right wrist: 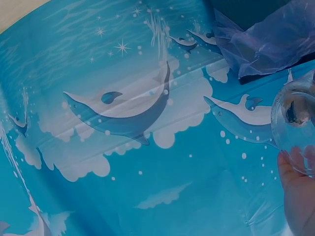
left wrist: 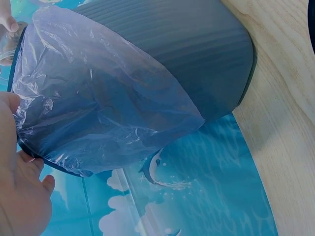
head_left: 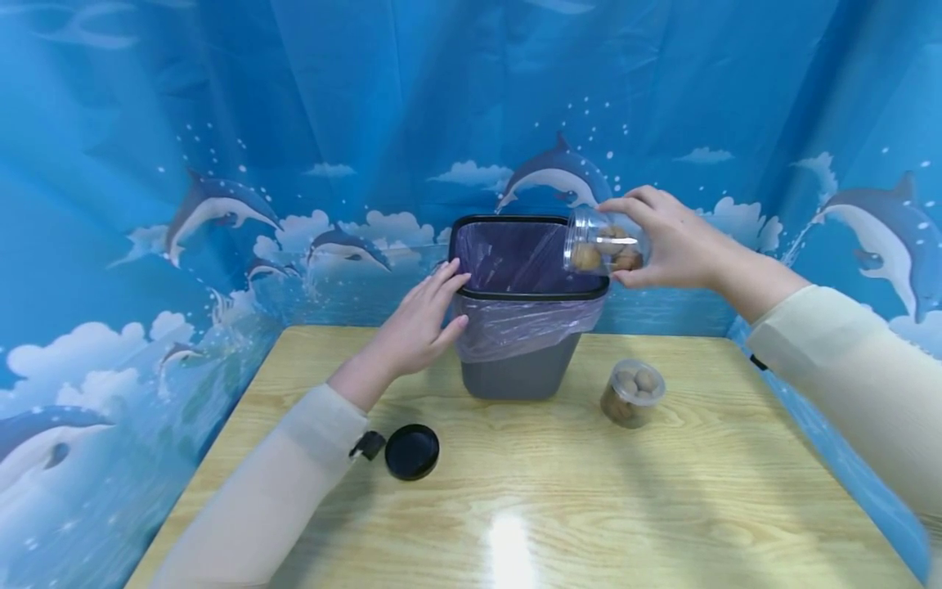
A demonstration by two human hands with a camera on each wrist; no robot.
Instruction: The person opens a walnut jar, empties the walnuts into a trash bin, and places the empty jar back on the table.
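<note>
My right hand [head_left: 673,237] grips a clear plastic jar [head_left: 634,231] tipped on its side, its mouth facing left above the right part of the bin's opening. Several round brown, walnut-like things [head_left: 587,257] lie inside the jar. At the edge of the right wrist view, the hand's fingers [right wrist: 291,169] curl against the jar. A grey trash bin [head_left: 508,376] with a black rim stands upright, lined with a translucent purple bag [head_left: 515,327] folded over its outside. My left hand [head_left: 415,323] rests its fairly straight fingers against the bin's left rim, with the thumb lower beside the bag.
On the wooden table [head_left: 559,499], a small clear tub [head_left: 633,413] of similar brown balls stands right of the bin. A round black lid [head_left: 412,451] lies at front left. Blue dolphin-print sheeting [head_left: 412,106] surrounds the table at the back and sides.
</note>
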